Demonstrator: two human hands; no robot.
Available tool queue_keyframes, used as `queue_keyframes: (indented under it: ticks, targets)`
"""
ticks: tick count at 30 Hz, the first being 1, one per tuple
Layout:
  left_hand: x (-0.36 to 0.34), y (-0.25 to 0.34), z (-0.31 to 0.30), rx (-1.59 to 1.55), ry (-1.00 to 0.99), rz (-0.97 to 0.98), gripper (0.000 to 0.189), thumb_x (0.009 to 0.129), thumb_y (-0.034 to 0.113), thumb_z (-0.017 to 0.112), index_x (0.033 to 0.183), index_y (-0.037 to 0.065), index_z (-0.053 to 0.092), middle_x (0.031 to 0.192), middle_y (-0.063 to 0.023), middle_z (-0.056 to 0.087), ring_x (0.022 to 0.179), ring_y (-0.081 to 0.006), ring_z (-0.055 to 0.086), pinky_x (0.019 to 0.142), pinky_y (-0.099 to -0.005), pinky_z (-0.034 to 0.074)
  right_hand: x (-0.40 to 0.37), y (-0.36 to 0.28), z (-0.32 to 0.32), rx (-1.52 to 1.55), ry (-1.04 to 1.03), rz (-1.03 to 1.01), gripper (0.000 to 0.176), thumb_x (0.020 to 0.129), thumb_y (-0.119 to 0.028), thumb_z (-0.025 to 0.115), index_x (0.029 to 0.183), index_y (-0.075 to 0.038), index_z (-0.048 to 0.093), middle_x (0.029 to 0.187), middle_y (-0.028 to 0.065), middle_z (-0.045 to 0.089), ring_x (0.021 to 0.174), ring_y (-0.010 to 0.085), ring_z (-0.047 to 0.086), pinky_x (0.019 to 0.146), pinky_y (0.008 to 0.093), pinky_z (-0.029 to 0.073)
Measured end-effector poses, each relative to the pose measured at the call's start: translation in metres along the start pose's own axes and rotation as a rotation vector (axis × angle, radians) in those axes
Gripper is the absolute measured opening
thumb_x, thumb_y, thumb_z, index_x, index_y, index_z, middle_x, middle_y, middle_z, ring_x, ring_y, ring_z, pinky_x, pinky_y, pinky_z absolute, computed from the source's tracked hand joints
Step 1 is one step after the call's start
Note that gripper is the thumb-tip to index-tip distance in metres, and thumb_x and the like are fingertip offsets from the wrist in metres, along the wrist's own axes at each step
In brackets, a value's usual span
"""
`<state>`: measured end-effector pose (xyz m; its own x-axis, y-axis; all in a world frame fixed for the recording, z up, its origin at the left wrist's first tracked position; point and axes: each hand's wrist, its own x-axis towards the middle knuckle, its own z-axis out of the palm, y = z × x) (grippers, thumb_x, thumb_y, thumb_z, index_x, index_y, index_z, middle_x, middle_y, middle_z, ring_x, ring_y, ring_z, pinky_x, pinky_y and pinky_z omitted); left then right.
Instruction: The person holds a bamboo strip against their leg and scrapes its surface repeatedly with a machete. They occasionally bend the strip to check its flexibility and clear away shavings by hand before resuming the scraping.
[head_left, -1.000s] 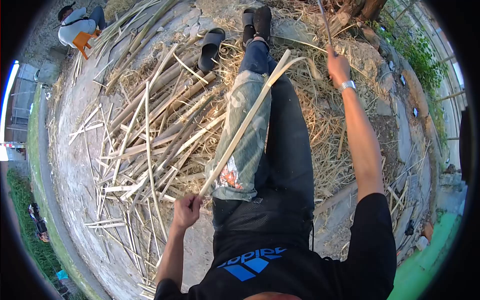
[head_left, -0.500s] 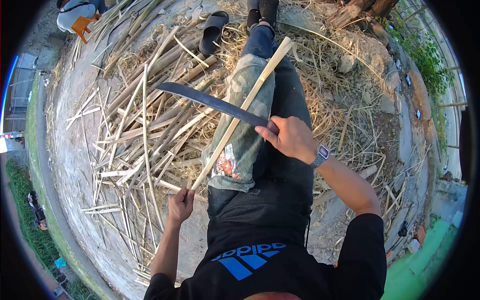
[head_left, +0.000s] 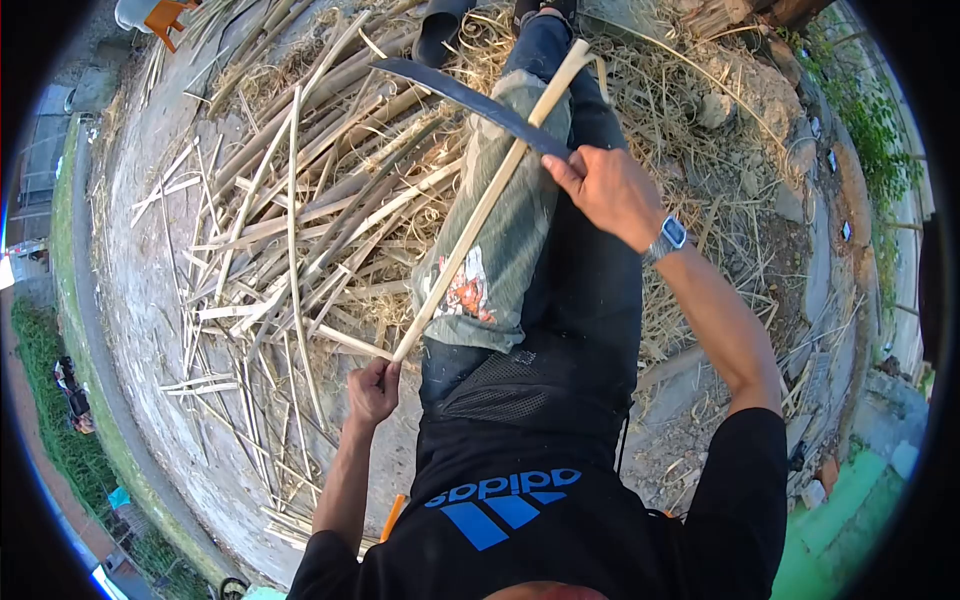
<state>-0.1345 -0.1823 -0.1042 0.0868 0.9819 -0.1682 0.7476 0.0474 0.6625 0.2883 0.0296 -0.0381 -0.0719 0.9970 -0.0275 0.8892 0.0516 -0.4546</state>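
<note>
A long pale strip, bamboo by its look (head_left: 478, 212), lies slanted over the cloth-covered leg (head_left: 500, 240). My left hand (head_left: 374, 390) pinches the strip's near end. My right hand (head_left: 612, 195) is closed round the handle end of a long dark curved blade (head_left: 465, 97). That blade crosses the strip near its far end, its tip pointing to the upper left. At the strip's far end a thin shaving curls off to the right. The handle itself is mostly hidden by my fingers.
Split strips and poles (head_left: 300, 220) lie heaped on the ground at the left. Curly shavings (head_left: 660, 130) cover the ground at the right. A dark sandal (head_left: 437, 38) lies beyond the heap. An orange chair (head_left: 165, 20) stands at the upper left.
My right hand and the blade have moved up and to the right, toward the strip's far end. My left hand still holds the near end. The view has shifted slightly.
</note>
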Motion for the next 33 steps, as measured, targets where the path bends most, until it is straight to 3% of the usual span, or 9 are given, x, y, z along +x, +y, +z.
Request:
queue_keyframes:
  ticks: [1, 3, 7, 9, 13, 19, 22, 27, 33]
  targets:
    - [0.006, 0.001, 0.000, -0.003, 0.017, 0.016, 0.032, 0.095, 0.014, 0.070, 0.068, 0.004, 0.057, 0.047, -0.0110, 0.042, 0.037, -0.0224, 0.043, 0.042, -0.0368, 0.034, -0.004, -0.004, 0.006, 0.044, 0.061, -0.020, 0.059, 0.096, -0.058, 0.065, 0.071, -0.005, 0.064, 0.061, 0.0173, 0.064, 0.061, 0.0413, 0.067, 0.055, 0.0484, 0.052]
    - [-0.003, 0.000, -0.004, -0.020, -0.001, 0.033, 0.031, 0.095, 0.013, 0.070, 0.068, 0.005, 0.057, 0.047, -0.0111, 0.042, 0.037, -0.0224, 0.043, 0.042, -0.0369, 0.035, -0.018, -0.003, 0.008, -0.003, -0.100, -0.135, 0.060, 0.095, -0.062, 0.064, 0.074, -0.005, 0.068, 0.062, 0.0194, 0.065, 0.062, 0.0410, 0.068, 0.057, 0.0500, 0.053]
    - [-0.021, -0.010, -0.012, -0.029, -0.006, 0.015, 0.029, 0.095, 0.012, 0.069, 0.069, 0.005, 0.059, 0.047, -0.0099, 0.042, 0.036, -0.0209, 0.043, 0.042, -0.0361, 0.035, 0.047, 0.048, -0.034, -0.040, -0.095, 0.282, 0.066, 0.100, -0.063, 0.055, 0.077, -0.004, 0.072, 0.065, 0.0207, 0.068, 0.066, 0.0393, 0.071, 0.060, 0.0479, 0.055]
    - [-0.011, -0.009, -0.004, -0.024, 0.004, 0.021, 0.029, 0.095, 0.012, 0.069, 0.069, 0.005, 0.060, 0.047, -0.0098, 0.043, 0.036, -0.0202, 0.044, 0.042, -0.0359, 0.035, 0.029, 0.041, -0.031, 0.053, 0.052, 0.139, 0.070, 0.100, -0.066, 0.052, 0.073, -0.003, 0.065, 0.059, 0.0181, 0.063, 0.057, 0.0381, 0.065, 0.053, 0.0465, 0.049]
    - [-0.006, -0.004, 0.004, -0.041, -0.002, 0.044, 0.029, 0.096, 0.012, 0.069, 0.070, 0.004, 0.059, 0.047, -0.0094, 0.043, 0.037, -0.0189, 0.044, 0.042, -0.0356, 0.035, -0.025, -0.009, -0.012, 0.103, -0.136, -0.143, 0.057, 0.098, -0.058, 0.063, 0.078, -0.004, 0.067, 0.061, 0.0173, 0.064, 0.062, 0.0419, 0.067, 0.056, 0.0496, 0.051]
    - [0.012, 0.010, -0.002, -0.073, 0.022, 0.021, 0.031, 0.097, 0.012, 0.068, 0.069, 0.003, 0.057, 0.047, -0.0091, 0.043, 0.038, -0.0177, 0.042, 0.042, -0.0356, 0.032, 0.018, 0.019, -0.016, -0.027, -0.018, -0.031, 0.062, 0.096, -0.065, 0.060, 0.078, -0.007, 0.070, 0.063, 0.0149, 0.067, 0.061, 0.0366, 0.069, 0.052, 0.0461, 0.051]
    - [0.013, 0.006, -0.006, -0.048, -0.063, 0.002, 0.033, 0.098, 0.017, 0.067, 0.070, 0.003, 0.057, 0.049, -0.0081, 0.046, 0.042, -0.0172, 0.044, 0.044, -0.0356, 0.034, 0.007, 0.008, -0.014, 0.005, -0.006, -0.042, 0.062, 0.096, -0.065, 0.061, 0.076, -0.007, 0.071, 0.063, 0.0149, 0.068, 0.060, 0.0368, 0.069, 0.054, 0.0478, 0.053]
    - [0.047, 0.045, -0.018, -0.136, -0.327, -0.252, 0.041, 0.103, 0.033, 0.057, 0.079, 0.000, 0.061, 0.058, -0.0137, 0.058, 0.054, -0.0246, 0.060, 0.056, -0.0410, 0.044, -0.010, -0.015, 0.005, 0.063, -0.141, -0.084, 0.060, 0.096, -0.061, 0.063, 0.076, -0.005, 0.071, 0.059, 0.0147, 0.065, 0.059, 0.0389, 0.067, 0.054, 0.0468, 0.053]
    - [0.083, 0.090, 0.013, -0.100, -0.117, -0.158, 0.046, 0.108, 0.036, 0.054, 0.084, -0.003, 0.060, 0.060, -0.0190, 0.054, 0.052, -0.0296, 0.053, 0.057, -0.0432, 0.043, -0.016, -0.018, 0.005, 0.096, -0.149, -0.080, 0.059, 0.096, -0.062, 0.063, 0.078, -0.006, 0.071, 0.060, 0.0150, 0.066, 0.059, 0.0391, 0.067, 0.054, 0.0474, 0.052]
